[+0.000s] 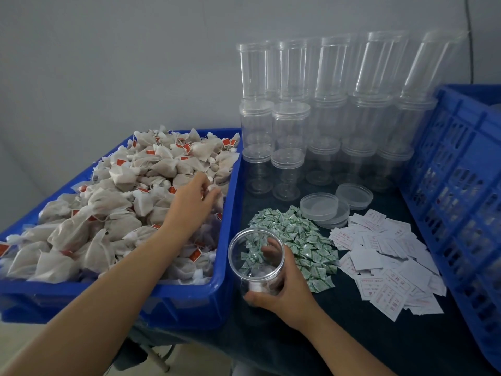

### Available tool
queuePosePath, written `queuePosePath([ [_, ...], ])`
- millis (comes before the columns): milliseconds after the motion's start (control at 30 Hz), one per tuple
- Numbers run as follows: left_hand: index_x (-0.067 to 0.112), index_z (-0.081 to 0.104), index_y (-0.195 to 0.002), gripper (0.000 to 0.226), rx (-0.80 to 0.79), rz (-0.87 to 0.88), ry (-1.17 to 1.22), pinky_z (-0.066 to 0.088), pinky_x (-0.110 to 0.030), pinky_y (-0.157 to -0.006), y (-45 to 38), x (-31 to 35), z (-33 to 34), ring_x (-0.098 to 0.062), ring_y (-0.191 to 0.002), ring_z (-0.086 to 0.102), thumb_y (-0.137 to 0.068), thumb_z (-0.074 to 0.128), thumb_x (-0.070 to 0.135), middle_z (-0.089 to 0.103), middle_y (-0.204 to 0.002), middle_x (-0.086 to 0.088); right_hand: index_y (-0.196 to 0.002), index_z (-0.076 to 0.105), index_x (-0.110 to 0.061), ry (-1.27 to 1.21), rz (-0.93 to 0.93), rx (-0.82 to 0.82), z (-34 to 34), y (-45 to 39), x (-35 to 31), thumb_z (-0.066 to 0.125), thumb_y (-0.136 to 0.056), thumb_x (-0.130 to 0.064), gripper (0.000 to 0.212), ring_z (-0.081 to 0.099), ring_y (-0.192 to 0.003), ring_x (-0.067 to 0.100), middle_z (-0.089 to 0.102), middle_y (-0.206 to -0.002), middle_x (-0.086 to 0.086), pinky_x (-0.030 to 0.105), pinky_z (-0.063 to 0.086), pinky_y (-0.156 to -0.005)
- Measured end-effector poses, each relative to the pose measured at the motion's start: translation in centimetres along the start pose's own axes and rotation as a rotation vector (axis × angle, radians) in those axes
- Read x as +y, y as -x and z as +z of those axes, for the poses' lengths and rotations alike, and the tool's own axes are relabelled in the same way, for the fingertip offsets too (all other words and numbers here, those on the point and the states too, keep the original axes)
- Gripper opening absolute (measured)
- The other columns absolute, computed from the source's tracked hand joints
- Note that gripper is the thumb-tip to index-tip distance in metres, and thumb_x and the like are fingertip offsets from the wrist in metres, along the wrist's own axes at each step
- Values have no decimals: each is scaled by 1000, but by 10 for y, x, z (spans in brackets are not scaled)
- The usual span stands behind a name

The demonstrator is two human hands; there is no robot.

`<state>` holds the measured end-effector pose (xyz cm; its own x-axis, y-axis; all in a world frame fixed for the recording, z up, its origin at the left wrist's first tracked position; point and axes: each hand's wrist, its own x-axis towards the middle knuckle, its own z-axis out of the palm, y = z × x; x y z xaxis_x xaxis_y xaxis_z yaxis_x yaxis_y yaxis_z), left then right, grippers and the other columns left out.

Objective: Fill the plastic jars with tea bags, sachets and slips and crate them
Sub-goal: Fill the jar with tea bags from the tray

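- Blue crate (458,185) at table's R edge was cut off by frame; contents behind its slotted wall too dim to make out.
- Print on slips (385,270) unreadable; labels on sachets (295,237) too small to read.
- Stacked empty jars (325,109) along back edge overlapped; clear walls made rear rows hard to separate. Top R jars leaned.
- Loose lids (325,207) lay in front of the stack, partly overlapping.
- L hand (193,198) was over the tea bags (108,202) near the R wall of the blue bin (227,270), fingers curled down into the heap; fingertips blurred, couldn't tell if it held a bag.
- R hand (284,289) gripped the open jar (256,263) from its R side, thumb at the base, fingers wrapped behind & seen thru the clear wall.
- Jar stood near table's front edge, just beside bin's R wall, touching near end of sachet pile. Something white at its bottom, unclear what.
- Hands apart; L well beyond the jar, toward back.
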<state>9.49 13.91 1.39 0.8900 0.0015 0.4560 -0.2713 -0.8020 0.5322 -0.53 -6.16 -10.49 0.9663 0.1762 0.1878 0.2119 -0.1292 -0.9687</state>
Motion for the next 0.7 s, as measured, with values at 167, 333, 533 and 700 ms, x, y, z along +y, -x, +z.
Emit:
queuePosePath([
  [167, 31, 42, -80, 20, 66, -2, 207, 46, -13, -50, 3, 8, -9, -1, -60, 61, -93, 57, 28, 59, -74, 4, -123, 38, -74, 0, 7, -7, -1, 1, -2, 93, -52, -46, 95, 49, -126, -10, 50, -127, -39, 8, 45, -92],
  [333, 28, 45, -79, 20, 199, -11, 354, 50, -15, -54, 0, 5, -20, -9, -61, 60, -91, 60, 28, 60, -72, -1, -121, 38, -75, -11, 12, -16, -1, 1, -4, 93, -51, -44, 94, 49, -125, -11, 50, -126, -40, 8, 46, -90],
  [533, 30, 45, -80, 18, 256, -44, 500, 55, -28, -57, -3, 6, -36, -13, -64, 66, -91, 59, 30, 66, -71, 3, -123, 36, -75, -7, 22, -14, -1, 1, -4, 93, -51, -45, 96, 50, -125, -10, 50, -127, -39, 11, 48, -91],
  [700, 29, 47, -83, 16, 198, -17, 639, 59, -29, -66, -1, 29, -49, -16, -75, 69, -92, 58, 23, 70, -77, 7, -124, 35, -73, -12, 27, -15, -1, 0, -4, 93, -51, -47, 97, 50, -125, -9, 50, -127, -39, 11, 48, -92],
])
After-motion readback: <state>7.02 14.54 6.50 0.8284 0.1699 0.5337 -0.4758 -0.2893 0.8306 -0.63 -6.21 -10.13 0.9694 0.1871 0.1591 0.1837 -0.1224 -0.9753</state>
